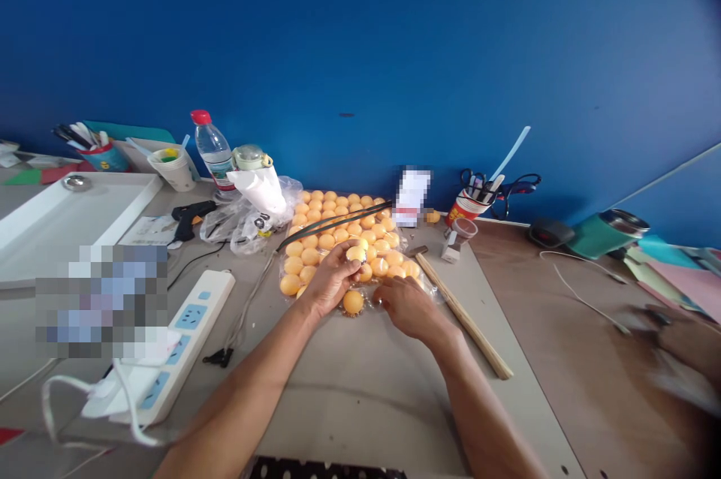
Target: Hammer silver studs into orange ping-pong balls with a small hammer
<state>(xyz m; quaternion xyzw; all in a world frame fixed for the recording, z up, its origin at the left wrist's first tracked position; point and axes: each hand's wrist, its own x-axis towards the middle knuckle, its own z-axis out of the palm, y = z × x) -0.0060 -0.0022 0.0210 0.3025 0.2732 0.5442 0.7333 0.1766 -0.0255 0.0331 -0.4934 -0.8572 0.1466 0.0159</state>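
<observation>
My left hand is closed around an orange table tennis ball, which has a shiny pale patch on its side. Just below it, a second orange ball rests on the table with small dark and glittering bits around its base. To the right, my right hand reaches down with curled fingers at the near edge of the clear plastic; its fingertips are partly hidden, and what they pinch cannot be made out. Beyond both hands spreads a clear plastic bag of many orange balls, with a dark strap lying across it.
A wooden-handled hammer lies right of the bag. To the left are a power strip, a glue gun, a white tray and a bottle. A cup of tools stands behind right. Another person's blurred hand is at far right.
</observation>
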